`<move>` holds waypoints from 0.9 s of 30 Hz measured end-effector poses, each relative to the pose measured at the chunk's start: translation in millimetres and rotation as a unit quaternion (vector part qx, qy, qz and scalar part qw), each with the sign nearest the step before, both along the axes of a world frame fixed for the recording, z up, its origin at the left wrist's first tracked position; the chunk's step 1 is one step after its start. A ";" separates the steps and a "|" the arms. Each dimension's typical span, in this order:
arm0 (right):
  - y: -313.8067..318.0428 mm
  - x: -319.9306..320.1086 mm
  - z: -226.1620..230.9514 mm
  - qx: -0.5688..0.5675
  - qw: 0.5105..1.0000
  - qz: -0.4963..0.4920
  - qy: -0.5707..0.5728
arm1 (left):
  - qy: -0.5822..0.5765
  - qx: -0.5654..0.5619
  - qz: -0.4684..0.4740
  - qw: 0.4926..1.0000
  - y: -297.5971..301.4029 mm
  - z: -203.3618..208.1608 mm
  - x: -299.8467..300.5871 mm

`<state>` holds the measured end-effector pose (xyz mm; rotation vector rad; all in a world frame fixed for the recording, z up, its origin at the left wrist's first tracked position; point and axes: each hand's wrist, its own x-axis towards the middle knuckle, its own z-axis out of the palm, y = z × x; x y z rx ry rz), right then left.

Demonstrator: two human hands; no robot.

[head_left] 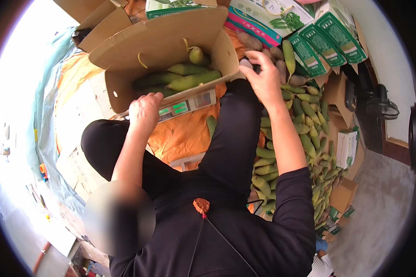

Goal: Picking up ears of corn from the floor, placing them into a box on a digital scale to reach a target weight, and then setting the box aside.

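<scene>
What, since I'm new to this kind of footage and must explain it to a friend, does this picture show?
There is no machine here: these are a person's bare hands, seen from above by a wide fisheye camera on their head, so straight edges bend.

The left hand rests at the front edge of an open cardboard box with long green vegetables inside. Below that edge is a green-lit display. Orange sheeting lies underneath.

The right hand is beside the box; whether it holds anything is unclear. On that side lies a large pile of green vegetables.
</scene>
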<state>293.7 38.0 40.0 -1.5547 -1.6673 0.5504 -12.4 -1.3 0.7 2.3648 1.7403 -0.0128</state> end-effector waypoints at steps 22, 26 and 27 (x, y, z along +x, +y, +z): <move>-399.8 178.6 -262.2 -0.483 0.780 -0.381 0.117 | 0.032 -0.046 0.018 0.998 7.2 -5.9 16.8; -399.6 158.3 -255.9 -0.551 0.777 -0.302 -0.042 | 0.016 -0.037 0.017 0.999 6.6 -4.0 7.1; -400.9 156.9 -255.7 -0.570 0.768 -0.272 -0.109 | 0.012 -0.027 0.012 0.999 5.9 -3.9 4.7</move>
